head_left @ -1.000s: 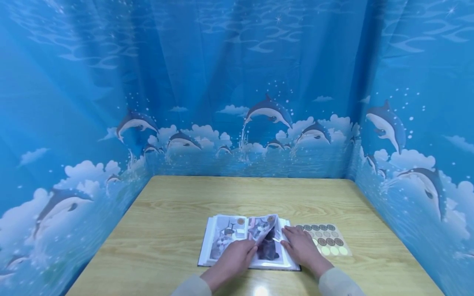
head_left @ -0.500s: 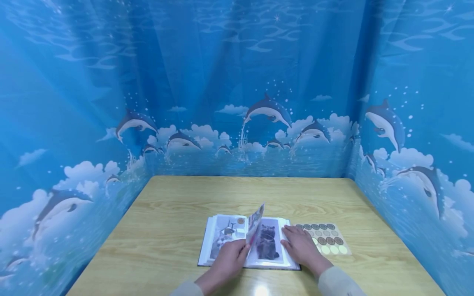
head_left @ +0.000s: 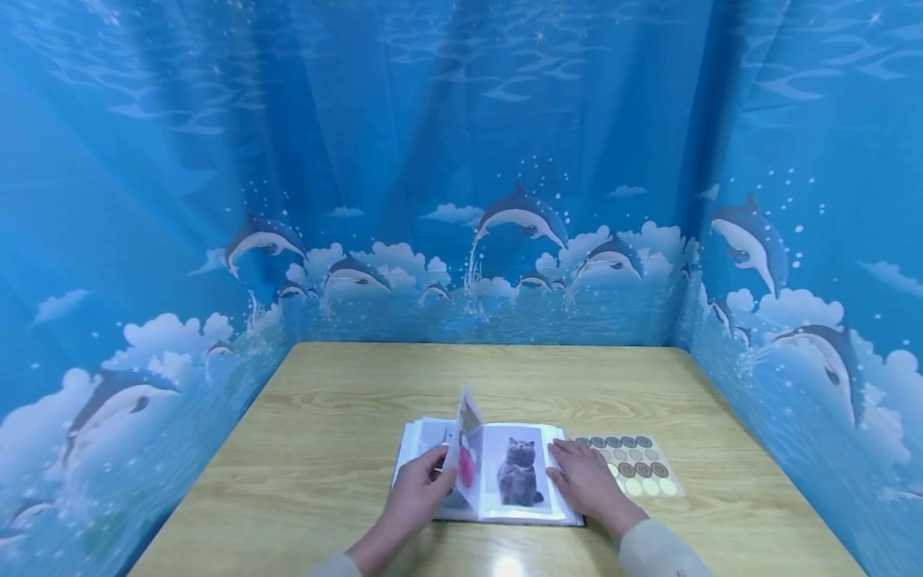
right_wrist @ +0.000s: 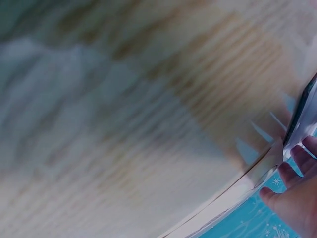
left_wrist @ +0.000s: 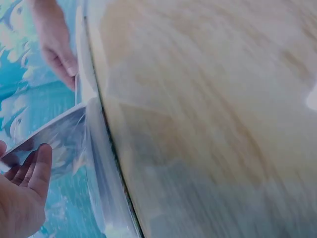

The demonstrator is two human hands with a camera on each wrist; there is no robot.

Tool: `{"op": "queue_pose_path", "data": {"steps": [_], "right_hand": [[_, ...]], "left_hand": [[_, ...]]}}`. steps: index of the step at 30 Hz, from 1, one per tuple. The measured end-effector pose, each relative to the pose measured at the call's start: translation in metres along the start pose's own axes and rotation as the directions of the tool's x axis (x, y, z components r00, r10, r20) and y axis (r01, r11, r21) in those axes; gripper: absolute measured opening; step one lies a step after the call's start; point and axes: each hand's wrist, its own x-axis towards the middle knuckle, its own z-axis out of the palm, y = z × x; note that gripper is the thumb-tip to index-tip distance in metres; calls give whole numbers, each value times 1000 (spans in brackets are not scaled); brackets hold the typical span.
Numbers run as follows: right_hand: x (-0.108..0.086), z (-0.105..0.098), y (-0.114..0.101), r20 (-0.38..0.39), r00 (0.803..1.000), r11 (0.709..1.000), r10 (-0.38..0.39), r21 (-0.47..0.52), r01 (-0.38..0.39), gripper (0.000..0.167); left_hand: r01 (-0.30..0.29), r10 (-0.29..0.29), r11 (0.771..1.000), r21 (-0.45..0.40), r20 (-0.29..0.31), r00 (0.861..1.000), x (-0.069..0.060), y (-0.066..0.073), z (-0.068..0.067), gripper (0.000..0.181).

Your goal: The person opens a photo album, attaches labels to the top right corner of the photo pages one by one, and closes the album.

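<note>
An open photo album (head_left: 490, 510) lies on the table with its right page showing a picture of a grey cat. Over its left half, one clear-sleeved page (head_left: 469, 465) stands raised and bent, a pink patch visible on it. My left hand (head_left: 418, 489) pinches the free edge of this page between thumb and fingers; in the left wrist view, fingers (left_wrist: 39, 168) lie against its near face. On the album's right edge my right hand (head_left: 587, 477) rests with fingers extended. A sheet of round stickers (head_left: 652, 465) lies right of the album, partly hidden by the right hand.
The wooden table (head_left: 346, 385) extends behind and to both sides of the album. Blue curtains (head_left: 404, 160) printed with dolphins enclose the back and sides. A light reflection shines on the table near the front edge.
My left hand has moved left with the page, lifting it off the right side, past upright and over the left half. The cat picture beneath is uncovered. My right hand has stayed in place.
</note>
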Motion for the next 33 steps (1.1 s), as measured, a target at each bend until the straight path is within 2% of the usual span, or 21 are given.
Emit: {"op": "queue_pose_path", "data": {"steps": [2,5,9,16,21,33], "right_hand": [[1,0,0,-2,1000,1000,-6,-7,6,45],[1,0,0,-6,1000,1000,-13,-15,13,45],[2,1,0,-10,1000,1000,-26,-13,26,45],[3,-1,-1,-37,998,999,-47,-2,47,45],[5,-2,-2,-24,999,1000,-28,-1,28,44],[4,-3,-3,-37,999,999,-35,-6,35,45]], "left_hand": [[68,-69,996,-65,-8,998,0,0,-6,37],[165,-167,978,-126,-10,986,1,-2,-14,46],[250,-254,960,-122,-14,967,2,-11,-22,50],[253,-258,956,-147,-11,966,-2,-23,-30,52],[282,-288,947,-152,-18,957,-2,-29,-33,53],[306,-315,938,-161,-33,949,-5,-33,-39,53]]}}
